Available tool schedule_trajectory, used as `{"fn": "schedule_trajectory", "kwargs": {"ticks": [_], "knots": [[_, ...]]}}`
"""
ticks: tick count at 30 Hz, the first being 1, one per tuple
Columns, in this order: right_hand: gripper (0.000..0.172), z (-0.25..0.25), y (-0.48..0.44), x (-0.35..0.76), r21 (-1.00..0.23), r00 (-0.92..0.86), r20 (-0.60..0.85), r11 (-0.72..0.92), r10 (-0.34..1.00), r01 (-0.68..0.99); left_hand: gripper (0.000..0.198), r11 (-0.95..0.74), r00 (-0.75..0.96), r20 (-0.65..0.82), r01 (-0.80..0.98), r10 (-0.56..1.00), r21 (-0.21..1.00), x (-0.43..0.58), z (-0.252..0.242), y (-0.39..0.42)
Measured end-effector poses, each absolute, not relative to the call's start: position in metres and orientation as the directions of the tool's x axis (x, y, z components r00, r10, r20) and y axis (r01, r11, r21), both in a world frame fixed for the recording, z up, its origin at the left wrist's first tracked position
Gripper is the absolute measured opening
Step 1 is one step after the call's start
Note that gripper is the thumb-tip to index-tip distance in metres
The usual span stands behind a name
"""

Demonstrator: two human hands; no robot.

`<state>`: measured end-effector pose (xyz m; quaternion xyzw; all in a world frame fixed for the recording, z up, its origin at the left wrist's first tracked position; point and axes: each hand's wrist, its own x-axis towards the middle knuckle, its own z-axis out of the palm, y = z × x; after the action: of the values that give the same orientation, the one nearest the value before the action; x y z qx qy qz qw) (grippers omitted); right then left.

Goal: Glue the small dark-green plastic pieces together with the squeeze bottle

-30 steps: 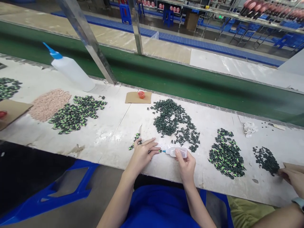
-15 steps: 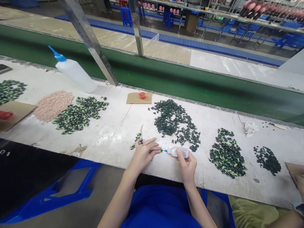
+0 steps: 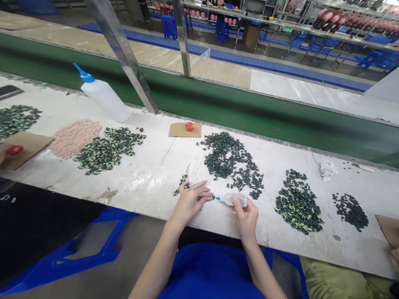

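My right hand (image 3: 247,216) grips a small clear squeeze bottle (image 3: 229,199) lying nearly level, its blue nozzle pointing left. The nozzle tip is right beside a small black-and-green piece (image 3: 213,197) at the fingertips of my left hand (image 3: 191,199). That hand is low over the tabletop, fingers together toward the right and closed on the piece; its thumb is mostly hidden. A few more black-and-green pieces (image 3: 176,192) lie just left of it. Behind the bottle spreads a pile of small dark green pieces (image 3: 222,154).
A large white bottle (image 3: 107,99) with a blue spout stands back left, near a metal post (image 3: 131,62). Pinkish pieces (image 3: 75,137) and black-and-green pieces (image 3: 106,149) are heaped left, more (image 3: 299,203) right. A red cup (image 3: 188,126) sits on cardboard (image 3: 176,130). Co-workers sit at both sides.
The view has shifted slightly, so the table things appear a little to the right. My hands and the squeeze bottle hold nearly the same pose. At far left, a co-worker's hand now shows near the red item.
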<state>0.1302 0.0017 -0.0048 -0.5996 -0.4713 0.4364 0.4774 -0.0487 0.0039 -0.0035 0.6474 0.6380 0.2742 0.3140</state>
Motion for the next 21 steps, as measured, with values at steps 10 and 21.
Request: {"fn": "schedule_trajectory", "kwargs": {"ticks": [10, 21], "knots": [[0.034, -0.005, 0.002, 0.131, -0.980, 0.217, -0.067, -0.105, 0.974, 0.166, 0.011, 0.026, 0.037, -0.063, 0.628, 0.997, 0.778, -0.049, -0.003, 0.004], [0.033, -0.013, -0.003, 0.163, -0.999, 0.126, -0.002, 0.004, 0.992, -0.048, 0.011, -0.008, 0.106, -0.087, 0.677, 0.991, 0.736, -0.046, 0.015, 0.007]]}}
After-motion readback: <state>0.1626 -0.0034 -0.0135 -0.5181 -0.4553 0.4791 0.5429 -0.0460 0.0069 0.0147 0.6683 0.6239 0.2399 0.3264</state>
